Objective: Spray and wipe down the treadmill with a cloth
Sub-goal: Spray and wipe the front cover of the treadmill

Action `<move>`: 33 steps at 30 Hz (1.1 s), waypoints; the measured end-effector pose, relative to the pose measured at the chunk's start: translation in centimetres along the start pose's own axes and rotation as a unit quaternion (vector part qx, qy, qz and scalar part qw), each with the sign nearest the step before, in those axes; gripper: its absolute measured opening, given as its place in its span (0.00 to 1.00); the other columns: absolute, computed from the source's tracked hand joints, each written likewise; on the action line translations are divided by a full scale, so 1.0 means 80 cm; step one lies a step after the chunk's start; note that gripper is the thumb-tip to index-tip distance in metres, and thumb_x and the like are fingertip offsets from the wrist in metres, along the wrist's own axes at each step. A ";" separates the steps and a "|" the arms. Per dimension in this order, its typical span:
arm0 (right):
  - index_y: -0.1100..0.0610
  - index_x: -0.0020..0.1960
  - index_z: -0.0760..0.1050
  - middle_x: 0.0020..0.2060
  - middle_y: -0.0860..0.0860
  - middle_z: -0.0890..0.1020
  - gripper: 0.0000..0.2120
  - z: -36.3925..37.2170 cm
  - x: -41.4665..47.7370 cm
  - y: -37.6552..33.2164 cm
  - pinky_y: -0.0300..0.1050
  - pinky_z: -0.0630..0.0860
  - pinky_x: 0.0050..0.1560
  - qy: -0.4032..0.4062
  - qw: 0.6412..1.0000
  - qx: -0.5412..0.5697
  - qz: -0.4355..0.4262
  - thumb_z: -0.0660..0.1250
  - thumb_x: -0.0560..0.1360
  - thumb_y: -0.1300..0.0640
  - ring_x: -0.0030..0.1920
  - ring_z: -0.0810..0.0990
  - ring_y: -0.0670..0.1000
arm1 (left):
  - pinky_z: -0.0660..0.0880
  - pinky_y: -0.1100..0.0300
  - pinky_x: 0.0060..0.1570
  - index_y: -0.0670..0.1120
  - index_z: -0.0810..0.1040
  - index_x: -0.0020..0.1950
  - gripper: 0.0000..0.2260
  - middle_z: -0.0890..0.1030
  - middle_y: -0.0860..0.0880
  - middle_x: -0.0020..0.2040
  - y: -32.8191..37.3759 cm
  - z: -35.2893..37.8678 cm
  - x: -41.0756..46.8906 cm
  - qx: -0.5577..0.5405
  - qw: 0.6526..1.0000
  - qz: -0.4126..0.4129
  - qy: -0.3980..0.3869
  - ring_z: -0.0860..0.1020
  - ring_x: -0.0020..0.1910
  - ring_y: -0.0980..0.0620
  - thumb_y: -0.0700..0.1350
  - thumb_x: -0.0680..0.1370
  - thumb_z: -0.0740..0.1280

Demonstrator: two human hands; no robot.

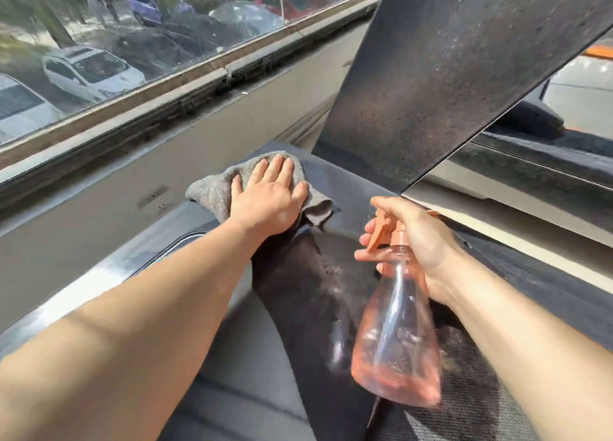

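My left hand (270, 195) lies flat with straight fingers on a grey cloth (212, 190), pressing it onto the dark front cover of the treadmill (335, 182). My right hand (414, 238) grips the neck of a clear orange spray bottle (396, 334), with fingers by its orange trigger. The bottle hangs tilted over the treadmill's black surface, which shows wet streaks and dust. A dusty black upright panel (457, 76) of the treadmill rises just beyond the bottle.
A long window (132, 49) with a metal sill runs along the left, with parked cars outside. A grey wall ledge (109, 188) lies below it. The black belt (544, 281) and a pale side rail (517, 238) stretch to the right.
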State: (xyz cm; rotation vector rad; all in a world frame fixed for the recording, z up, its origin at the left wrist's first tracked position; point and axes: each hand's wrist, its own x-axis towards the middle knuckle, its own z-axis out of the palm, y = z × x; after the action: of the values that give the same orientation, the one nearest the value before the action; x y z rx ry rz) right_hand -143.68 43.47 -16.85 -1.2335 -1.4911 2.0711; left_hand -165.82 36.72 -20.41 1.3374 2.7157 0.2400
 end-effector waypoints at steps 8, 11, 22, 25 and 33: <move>0.58 0.41 0.79 0.32 0.58 0.80 0.11 0.009 0.006 0.004 0.39 0.73 0.21 0.017 0.995 0.101 -0.003 0.67 0.77 0.52 0.42 0.82 0.65 | 0.40 0.30 0.70 0.56 0.47 0.80 0.29 0.44 0.57 0.80 -0.003 -0.018 0.046 -0.004 0.997 -0.069 -0.023 0.42 0.79 0.50 0.63 0.80 0.45; 0.60 0.38 0.80 0.32 0.59 0.80 0.15 0.007 0.011 0.008 0.45 0.78 0.27 0.013 0.993 0.114 -0.022 0.68 0.76 0.50 0.36 0.82 0.60 | 0.42 0.32 0.71 0.56 0.48 0.79 0.28 0.46 0.58 0.80 0.014 -0.011 0.046 0.010 1.000 -0.023 -0.016 0.44 0.79 0.51 0.62 0.80 0.45; 0.52 0.36 0.83 0.35 0.55 0.84 0.20 -0.019 -0.029 0.008 0.42 0.75 0.27 0.003 1.000 0.021 0.012 0.68 0.73 0.37 0.38 0.85 0.55 | 0.41 0.42 0.74 0.59 0.49 0.80 0.25 0.47 0.60 0.80 0.091 0.015 -0.045 -0.016 0.990 0.142 -0.018 0.44 0.79 0.56 0.59 0.82 0.45; 0.54 0.36 0.78 0.29 0.54 0.81 0.20 -0.041 -0.040 0.013 0.40 0.74 0.26 0.085 0.996 0.005 0.005 0.68 0.74 0.38 0.28 0.81 0.53 | 0.42 0.43 0.74 0.58 0.50 0.79 0.24 0.48 0.60 0.80 0.108 0.022 -0.062 -0.021 0.989 0.144 -0.005 0.45 0.79 0.55 0.58 0.82 0.46; 0.57 0.45 0.82 0.34 0.53 0.84 0.30 -0.083 -0.077 0.020 0.42 0.77 0.30 0.094 0.993 -0.044 0.048 0.70 0.65 0.29 0.35 0.83 0.51 | 0.42 0.43 0.74 0.55 0.51 0.80 0.25 0.49 0.57 0.80 0.157 0.044 -0.126 0.003 0.972 0.236 -0.003 0.46 0.79 0.53 0.55 0.82 0.49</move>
State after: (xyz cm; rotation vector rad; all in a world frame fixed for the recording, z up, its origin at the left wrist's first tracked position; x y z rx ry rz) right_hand -134.52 42.82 -16.03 -1.5154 -1.4765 1.9035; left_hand -149.35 36.60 -21.31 1.9639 2.3494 0.2613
